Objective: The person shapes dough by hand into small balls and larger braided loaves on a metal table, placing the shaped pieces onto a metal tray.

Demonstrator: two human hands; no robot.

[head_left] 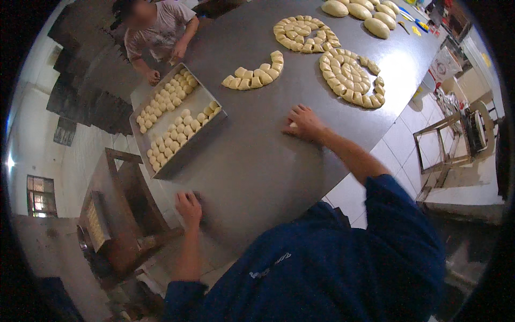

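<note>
My right hand (302,123) lies palm down on the grey metal table (252,155), cupped over a small piece of dough (292,125) that shows at its left edge. My left hand (189,207) presses on the table near its front edge, fingers curled; whether dough is under it is hidden. A metal baking tray (206,104) with rows of small dough balls (177,129) sits left of my right hand. Cut dough pieces lie in an arc (255,75) and two coils (304,33) (348,75) beyond my right hand.
Another person (158,29) stands at the table's far left end, hands at the tray's far corner. Larger dough loaves (359,12) lie at the far end. A wooden rack (115,204) stands to the left, a metal frame (450,139) on the tiled floor to the right.
</note>
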